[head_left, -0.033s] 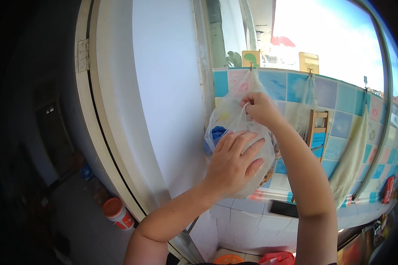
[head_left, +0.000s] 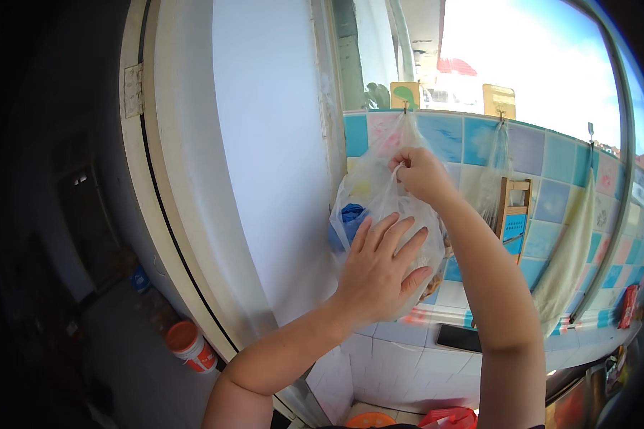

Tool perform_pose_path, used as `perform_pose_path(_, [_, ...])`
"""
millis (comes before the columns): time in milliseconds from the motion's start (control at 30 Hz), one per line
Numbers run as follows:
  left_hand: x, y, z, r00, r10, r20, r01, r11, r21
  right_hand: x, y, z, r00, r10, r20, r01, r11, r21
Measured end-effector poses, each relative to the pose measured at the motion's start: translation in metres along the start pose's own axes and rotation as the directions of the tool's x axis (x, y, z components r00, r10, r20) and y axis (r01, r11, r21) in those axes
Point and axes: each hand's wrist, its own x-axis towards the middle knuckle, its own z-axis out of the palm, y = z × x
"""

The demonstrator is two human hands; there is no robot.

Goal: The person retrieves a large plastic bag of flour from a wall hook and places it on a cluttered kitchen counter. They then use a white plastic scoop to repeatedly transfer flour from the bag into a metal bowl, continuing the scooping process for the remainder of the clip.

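Observation:
A translucent plastic bag [head_left: 361, 179] hangs against the tiled wall from a hook [head_left: 406, 107]. Something dark blue [head_left: 352, 212] shows through its left side, and brownish contents [head_left: 431, 287] show at its lower right. High on the bag, my right hand [head_left: 423, 175] is closed, its fingers pinching a gathered strip of the plastic. Below it, my left hand [head_left: 379, 268] lies against the front of the bag with fingers spread, gripping nothing. The left hand covers much of the bag's lower front.
To the right hang another clear plastic bag [head_left: 495, 179], a small wooden rack [head_left: 516, 207] with blue panels and a pale cloth [head_left: 569, 264]. A dark flat slab [head_left: 459, 338] lies on the tiled ledge. The white wall [head_left: 265, 143] stands close on the left; a lidded bucket [head_left: 192, 348] is beyond the door frame.
My left hand's fingers have straightened and spread a little more on the bag. The right hand keeps its pinch in nearly the same place.

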Motion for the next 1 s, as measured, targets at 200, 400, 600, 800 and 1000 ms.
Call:
perform_pose_path(200, [-0.003,-0.033,0.050,0.989,-0.133,0.069,0.122,0.983,0.139,0.016,0.022,0.011,0.999,-0.026,-0.046,0.029,0.998,0.047])
perform_pose_path(400, [-0.016,-0.069,0.083,0.989,-0.136,0.058,0.125,0.978,0.169,-0.028,0.012,0.013,0.999,0.027,0.022,-0.026,0.999,-0.048])
perform_pose_path(600, [-0.055,-0.041,0.061,0.997,-0.055,-0.054,0.055,0.998,-0.006,-0.111,0.003,-0.014,0.983,-0.150,0.109,0.150,0.989,0.014])
perform_pose_path(800, [-0.138,0.031,0.061,0.950,-0.071,-0.305,-0.042,0.936,-0.349,-0.231,0.025,-0.035,0.946,0.135,-0.296,-0.056,0.963,0.263])
perform_pose_path(1000, [-0.181,0.129,0.094,0.996,-0.087,-0.001,0.069,0.788,-0.612,-0.401,0.049,-0.105,0.756,0.499,-0.423,-0.374,0.860,0.347])
